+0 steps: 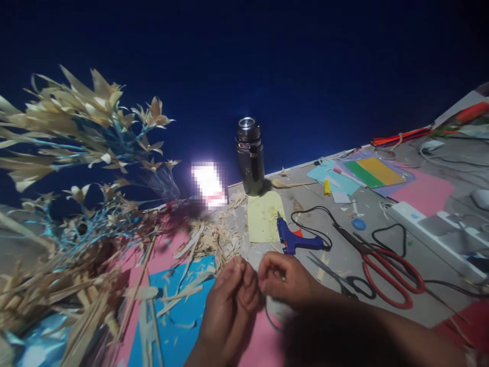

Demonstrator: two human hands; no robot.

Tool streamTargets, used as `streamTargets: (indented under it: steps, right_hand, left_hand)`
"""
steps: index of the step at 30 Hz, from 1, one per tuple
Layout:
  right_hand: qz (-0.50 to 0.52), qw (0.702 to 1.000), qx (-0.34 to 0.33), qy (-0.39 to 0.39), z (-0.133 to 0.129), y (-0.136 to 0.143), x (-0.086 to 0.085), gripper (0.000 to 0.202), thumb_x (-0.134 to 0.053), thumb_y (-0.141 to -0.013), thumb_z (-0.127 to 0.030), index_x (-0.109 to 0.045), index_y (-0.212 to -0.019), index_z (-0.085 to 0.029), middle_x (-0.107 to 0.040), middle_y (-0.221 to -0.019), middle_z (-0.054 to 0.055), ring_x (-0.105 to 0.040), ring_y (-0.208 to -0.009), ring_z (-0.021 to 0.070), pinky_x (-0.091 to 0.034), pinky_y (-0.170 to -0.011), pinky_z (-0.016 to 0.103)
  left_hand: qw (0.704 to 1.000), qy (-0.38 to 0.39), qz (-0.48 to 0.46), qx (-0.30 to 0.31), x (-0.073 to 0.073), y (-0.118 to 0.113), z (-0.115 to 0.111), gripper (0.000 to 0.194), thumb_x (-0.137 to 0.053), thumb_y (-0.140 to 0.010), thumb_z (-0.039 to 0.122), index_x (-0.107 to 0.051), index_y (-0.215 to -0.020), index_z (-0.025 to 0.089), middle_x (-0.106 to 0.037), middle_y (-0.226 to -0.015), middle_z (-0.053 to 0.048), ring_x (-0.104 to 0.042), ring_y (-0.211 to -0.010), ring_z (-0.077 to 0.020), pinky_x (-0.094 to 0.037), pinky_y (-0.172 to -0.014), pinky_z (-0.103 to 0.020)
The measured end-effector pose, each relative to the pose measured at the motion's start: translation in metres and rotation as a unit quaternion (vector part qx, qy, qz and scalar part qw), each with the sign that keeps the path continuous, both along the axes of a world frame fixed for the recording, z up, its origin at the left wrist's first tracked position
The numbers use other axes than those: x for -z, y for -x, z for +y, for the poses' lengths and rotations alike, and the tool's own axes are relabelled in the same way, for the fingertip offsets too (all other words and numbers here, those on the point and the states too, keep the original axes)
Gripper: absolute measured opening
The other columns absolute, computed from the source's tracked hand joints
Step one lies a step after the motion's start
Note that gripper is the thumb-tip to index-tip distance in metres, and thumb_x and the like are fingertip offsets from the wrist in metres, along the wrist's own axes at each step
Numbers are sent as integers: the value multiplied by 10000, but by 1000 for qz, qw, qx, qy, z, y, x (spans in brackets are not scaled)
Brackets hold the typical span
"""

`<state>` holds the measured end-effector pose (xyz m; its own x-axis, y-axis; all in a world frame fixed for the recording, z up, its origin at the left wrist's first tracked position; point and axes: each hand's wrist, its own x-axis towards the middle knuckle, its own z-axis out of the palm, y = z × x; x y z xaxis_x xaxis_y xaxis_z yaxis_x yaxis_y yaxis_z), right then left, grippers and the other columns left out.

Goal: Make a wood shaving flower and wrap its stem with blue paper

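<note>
Close together at the lower middle are my left hand [233, 293] and my right hand [288, 280], fingers curled in and nearly touching. Whatever is pinched in either is hidden or too small to name. Below my right hand a thin grey strand [272, 318] curves down over pink paper [262, 344]. Just beyond my right hand, a blue glue gun [296, 237] lies with its nozzle over a pale yellow sheet [262, 224]. Small dark-handled scissors [344, 280] rest beside my right forearm. Dried husk scraps [225, 239] are scattered beyond my left hand.
A dark metal flask [250, 163] stands upright at the back. Husk flowers on blue stems [114, 127] fill the left. Blue paper [179, 311] bears husk strips. Large red-handled scissors [393, 275], a white power strip [439, 239] and coloured sheets [376, 171] lie right.
</note>
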<state>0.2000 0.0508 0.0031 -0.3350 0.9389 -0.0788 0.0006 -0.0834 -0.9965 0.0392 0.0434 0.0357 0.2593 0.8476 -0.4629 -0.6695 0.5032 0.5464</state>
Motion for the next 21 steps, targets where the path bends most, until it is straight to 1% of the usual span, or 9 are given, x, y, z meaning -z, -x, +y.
streamTargets:
  steps: [1, 2, 4, 8, 11, 14, 16, 18, 21]
  right_hand:
    - [-19, 1000, 22, -8, 0, 1, -1, 268, -832, -725, -345, -703, -887, -175, -601, -684, -36, -420, -553, 93, -317, -512, 217]
    - [-25, 999, 40, -12, 0, 2, -2, 323, -834, -697, -283, -710, -977, -183, -617, -746, -34, -422, -568, 90, -322, -516, 214]
    - [-8, 998, 66, -10, 1, 4, -2, 299, -773, -744, -252, -722, -1031, -184, -634, -815, -17, -433, -573, 84, -336, -518, 215]
    - [48, 995, 84, 8, 5, 5, 0, 218, -776, -775, -302, -751, -947, -169, -655, -797, 5, -513, -560, 88, -402, -527, 225]
    - [93, 993, 74, 17, 6, 5, 2, 284, -825, -755, -418, -729, -813, -157, -665, -749, 19, -631, -574, 135, -483, -554, 260]
    - [133, 988, 61, 56, 5, 5, 2, 369, -857, -721, -480, -680, -771, -160, -659, -671, 9, -659, -575, 162, -493, -564, 272]
    - [153, 983, 55, 90, 5, 4, 1, 404, -879, -695, -489, -659, -766, -159, -632, -609, -12, -618, -546, 142, -464, -556, 255]
    - [168, 976, 76, 115, 6, 3, 0, 428, -893, -679, -499, -645, -747, -156, -581, -573, -43, -522, -498, 94, -396, -518, 222]
    - [199, 962, 116, 148, 9, 2, -2, 471, -916, -642, -520, -623, -727, -161, -490, -558, -88, -345, -451, 42, -264, -454, 195]
  left_hand:
    - [1000, -9, 5, 3, 1, -1, -1, 321, -848, -789, 277, -575, -675, 152, -500, -617, 32, -402, -497, -65, -394, -493, -190]
    - [1000, -21, 9, 8, 2, -2, -2, 324, -821, -817, 297, -574, -665, 153, -493, -598, 32, -387, -487, -67, -391, -496, -197]
    - [999, -44, 19, 22, 5, -5, -4, 336, -761, -870, 333, -574, -652, 160, -468, -555, 33, -355, -472, -77, -373, -494, -213]
    - [994, -63, 72, 45, 11, -12, -10, 382, -735, -878, 425, -565, -642, 176, -451, -506, 30, -367, -493, -106, -354, -519, -236]
    - [984, -75, 152, 53, 11, -15, -13, 436, -777, -821, 510, -562, -629, 183, -457, -488, 33, -382, -498, -112, -343, -525, -239]
    - [969, -93, 224, 55, 11, -16, -15, 451, -787, -809, 531, -566, -628, 183, -475, -509, 34, -386, -507, -109, -333, -522, -231]
    - [966, -98, 233, 62, 11, -14, -15, 435, -789, -814, 517, -577, -637, 181, -486, -509, 34, -398, -506, -107, -330, -516, -226]
    - [970, -96, 216, 63, 13, -11, -15, 391, -799, -812, 491, -613, -674, 175, -531, -519, 24, -426, -496, -106, -346, -516, -225]
    - [974, -82, 213, 6, 18, -4, -12, 304, -840, -778, 437, -706, -850, 174, -681, -670, -15, -495, -517, -104, -412, -551, -234]
